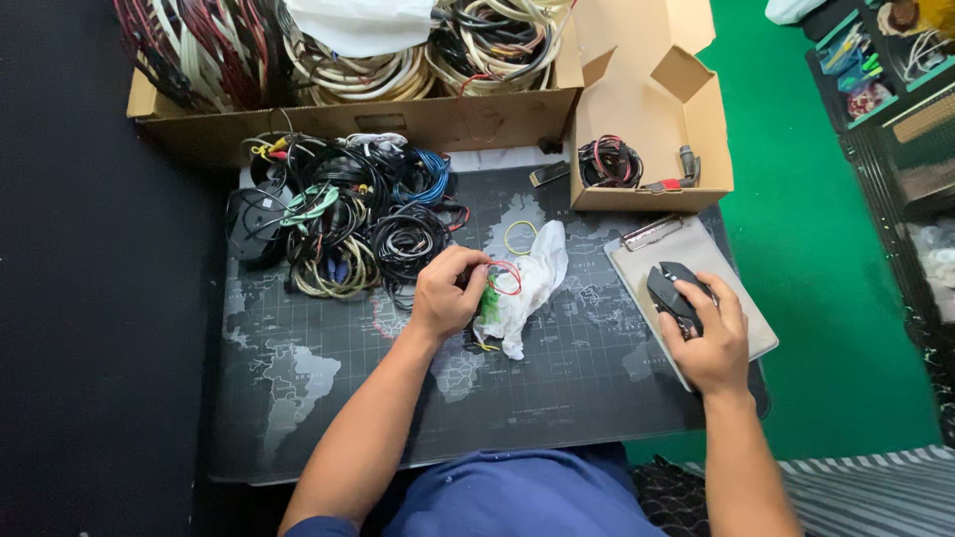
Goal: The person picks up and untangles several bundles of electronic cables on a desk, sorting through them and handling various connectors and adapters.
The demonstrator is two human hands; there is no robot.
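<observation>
My left hand (pixel 448 290) pinches a red rubber band (pixel 507 277) over a white plastic bag (pixel 532 283) lying on a dark world-map desk mat (pixel 328 388). Green bits show at the bag's mouth beside my fingers. A yellow rubber band (pixel 518 237) lies just beyond the bag. My right hand (pixel 711 338) grips a black computer mouse (pixel 671 291), which rests on a grey clipboard (pixel 731 288) at the mat's right edge.
A heap of coiled cables (pixel 348 214) sits at the mat's far left. Behind it stands a large cardboard box (pixel 348 124) full of cable bundles. A smaller open box (pixel 652 189) holds a cable coil. Green floor lies to the right.
</observation>
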